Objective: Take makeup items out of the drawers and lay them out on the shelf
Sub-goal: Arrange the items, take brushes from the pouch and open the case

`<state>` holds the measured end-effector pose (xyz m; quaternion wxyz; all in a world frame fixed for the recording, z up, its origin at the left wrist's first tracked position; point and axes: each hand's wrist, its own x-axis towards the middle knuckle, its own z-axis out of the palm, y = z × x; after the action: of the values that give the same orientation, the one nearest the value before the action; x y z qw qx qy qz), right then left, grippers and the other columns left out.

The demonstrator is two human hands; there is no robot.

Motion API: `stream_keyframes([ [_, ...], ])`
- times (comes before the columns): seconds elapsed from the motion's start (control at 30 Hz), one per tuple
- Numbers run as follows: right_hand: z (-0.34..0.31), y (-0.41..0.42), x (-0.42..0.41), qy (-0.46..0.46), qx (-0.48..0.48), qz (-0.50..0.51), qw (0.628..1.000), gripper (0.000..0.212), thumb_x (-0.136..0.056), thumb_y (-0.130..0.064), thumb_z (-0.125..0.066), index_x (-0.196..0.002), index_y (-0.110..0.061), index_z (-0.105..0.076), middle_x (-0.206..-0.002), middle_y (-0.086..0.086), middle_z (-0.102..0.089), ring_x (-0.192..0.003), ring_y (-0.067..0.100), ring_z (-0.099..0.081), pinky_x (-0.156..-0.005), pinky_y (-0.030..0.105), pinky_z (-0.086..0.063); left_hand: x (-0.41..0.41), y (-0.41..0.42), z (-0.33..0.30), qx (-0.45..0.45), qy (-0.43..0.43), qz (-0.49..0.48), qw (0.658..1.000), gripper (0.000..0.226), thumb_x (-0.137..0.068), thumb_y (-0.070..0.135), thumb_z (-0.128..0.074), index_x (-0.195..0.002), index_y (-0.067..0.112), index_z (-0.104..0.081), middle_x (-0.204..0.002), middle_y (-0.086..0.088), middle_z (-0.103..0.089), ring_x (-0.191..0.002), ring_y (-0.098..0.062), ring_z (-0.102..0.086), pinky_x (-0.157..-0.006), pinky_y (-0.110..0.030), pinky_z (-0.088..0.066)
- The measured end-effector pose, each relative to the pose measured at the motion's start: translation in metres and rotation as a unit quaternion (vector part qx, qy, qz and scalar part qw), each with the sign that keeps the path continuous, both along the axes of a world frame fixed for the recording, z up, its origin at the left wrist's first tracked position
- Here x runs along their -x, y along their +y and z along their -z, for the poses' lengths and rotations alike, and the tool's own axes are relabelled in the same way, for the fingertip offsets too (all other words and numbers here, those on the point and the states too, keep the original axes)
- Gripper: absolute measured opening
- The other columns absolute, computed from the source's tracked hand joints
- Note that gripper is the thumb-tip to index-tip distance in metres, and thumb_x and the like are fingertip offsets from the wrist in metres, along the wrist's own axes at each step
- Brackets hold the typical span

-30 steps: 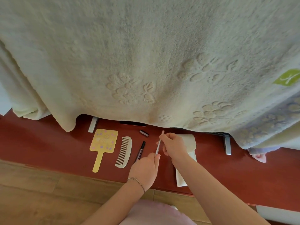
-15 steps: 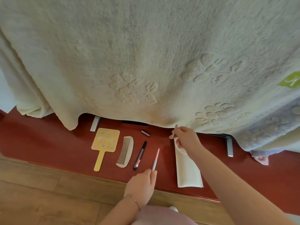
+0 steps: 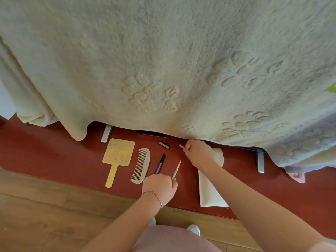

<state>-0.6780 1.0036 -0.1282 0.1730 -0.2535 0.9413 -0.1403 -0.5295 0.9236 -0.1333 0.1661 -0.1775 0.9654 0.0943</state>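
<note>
Head view: the left hand (image 3: 160, 187) pinches the lower end of a slim pink pencil (image 3: 176, 169); the right hand (image 3: 200, 154) pinches its small pink cap (image 3: 181, 146). Left of them on the red shelf (image 3: 54, 160) lie a black pen (image 3: 160, 163), comb (image 3: 141, 165) and yellow mirror (image 3: 118, 157). A cream blanket (image 3: 163, 60) overhangs the shelf's upper edge.

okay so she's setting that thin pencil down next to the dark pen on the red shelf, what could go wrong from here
The pencil in the left hand is round and may roll into the pen beside it. The right hand pinches a small cap right under the hanging blanket; dropped there, it could slip out of sight.
</note>
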Motion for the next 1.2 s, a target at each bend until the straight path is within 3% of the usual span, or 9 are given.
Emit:
stream_keyframes([
  [0.17, 0.019, 0.0, -0.001, 0.086, 0.008, -0.042, 0.995, 0.016, -0.087, -0.024, -0.055, -0.093, -0.016, -0.067, -0.094, 0.002, -0.067, -0.102, 0.025, -0.051, -0.079, 0.037, -0.045, 0.008, -0.003, 0.004, 0.012, -0.015, 0.007, 1.0, 0.05, -0.096, 0.045, -0.026, -0.094, 0.017, -0.067, -0.087, -0.004, -0.071, -0.083, -0.022, -0.067, -0.059, -0.026, -0.041],
  [0.27, 0.022, -0.003, -0.002, 0.147, -0.016, -0.064, 0.987, 0.007, -0.072, -0.021, -0.073, -0.073, -0.015, -0.069, -0.072, 0.002, -0.068, -0.081, 0.029, -0.059, -0.063, 0.035, -0.044, 0.013, -0.001, 0.003, 0.017, -0.02, 0.013, 1.0, 0.052, -0.098, 0.043, -0.023, -0.096, 0.015, -0.067, -0.088, -0.004, -0.071, -0.083, -0.022, -0.067, -0.058, -0.026, -0.039],
  [0.37, 0.025, -0.008, -0.001, 0.186, -0.057, -0.078, 0.978, 0.02, -0.055, -0.024, -0.084, -0.058, -0.02, -0.064, -0.056, -0.003, -0.063, -0.066, 0.025, -0.06, -0.054, 0.032, -0.046, 0.02, 0.0, 0.002, 0.014, -0.027, 0.015, 0.999, 0.053, -0.099, 0.041, -0.022, -0.096, 0.014, -0.067, -0.09, -0.005, -0.071, -0.084, -0.023, -0.068, -0.059, -0.027, -0.038],
  [0.7, 0.032, -0.004, 0.0, 0.218, -0.062, -0.088, 0.97, 0.021, -0.054, -0.032, -0.083, -0.059, -0.023, -0.065, -0.059, -0.005, -0.062, -0.071, 0.022, -0.06, -0.058, 0.03, -0.046, 0.036, 0.003, 0.005, 0.02, -0.077, 0.05, 0.996, 0.052, -0.099, 0.038, -0.024, -0.094, 0.01, -0.068, -0.092, -0.007, -0.071, -0.086, -0.025, -0.067, -0.063, -0.03, -0.041],
  [0.77, 0.033, 0.001, 0.0, 0.206, 0.0, -0.078, 0.975, 0.011, -0.066, -0.032, -0.072, -0.065, -0.022, -0.068, -0.064, -0.006, -0.064, -0.074, 0.022, -0.061, -0.06, 0.029, -0.048, 0.037, 0.003, 0.007, 0.021, -0.087, 0.05, 0.995, 0.052, -0.099, 0.039, -0.025, -0.094, 0.01, -0.068, -0.091, -0.007, -0.072, -0.086, -0.024, -0.068, -0.064, -0.03, -0.043],
  [0.83, 0.029, 0.009, -0.001, 0.189, 0.089, -0.055, 0.976, 0.02, -0.077, -0.029, -0.052, -0.072, -0.021, -0.069, -0.068, -0.007, -0.066, -0.077, 0.021, -0.06, -0.062, 0.03, -0.048, 0.039, 0.003, 0.007, 0.023, -0.092, 0.05, 0.994, 0.052, -0.098, 0.04, -0.026, -0.096, 0.01, -0.068, -0.092, -0.007, -0.072, -0.087, -0.024, -0.068, -0.067, -0.031, -0.047],
  [0.97, 0.02, 0.039, -0.001, 0.208, 0.181, -0.009, 0.961, 0.022, -0.078, -0.021, -0.048, -0.08, -0.019, -0.07, -0.076, -0.007, -0.067, -0.077, 0.02, -0.059, -0.062, 0.033, -0.049, 0.042, 0.004, 0.006, 0.026, -0.104, 0.05, 0.993, 0.05, -0.098, 0.04, -0.027, -0.099, 0.011, -0.068, -0.095, -0.006, -0.071, -0.089, -0.023, -0.068, -0.072, -0.031, -0.05],
  [1.1, 0.01, 0.074, -0.002, 0.135, 0.117, 0.044, 0.983, 0.035, -0.079, -0.02, -0.051, -0.112, -0.021, -0.064, -0.118, -0.002, -0.061, -0.114, 0.023, -0.051, -0.091, 0.044, -0.047, 0.044, 0.003, 0.002, 0.036, -0.118, 0.049, 0.991, 0.052, -0.097, 0.044, -0.027, -0.104, 0.011, -0.066, -0.1, -0.005, -0.07, -0.094, -0.023, -0.067, -0.077, -0.033, -0.051],
  [1.2, 0.011, 0.094, -0.004, 0.015, 0.0, 0.004, 1.0, 0.062, -0.083, -0.022, -0.052, -0.141, -0.032, -0.034, -0.155, -0.008, -0.023, -0.144, 0.022, -0.011, -0.116, 0.041, -0.015, 0.043, 0.002, -0.003, 0.04, -0.128, 0.043, 0.99, 0.053, -0.096, 0.047, -0.027, -0.108, 0.011, -0.065, -0.104, -0.004, -0.069, -0.098, -0.022, -0.065, -0.079, -0.032, -0.051],
])
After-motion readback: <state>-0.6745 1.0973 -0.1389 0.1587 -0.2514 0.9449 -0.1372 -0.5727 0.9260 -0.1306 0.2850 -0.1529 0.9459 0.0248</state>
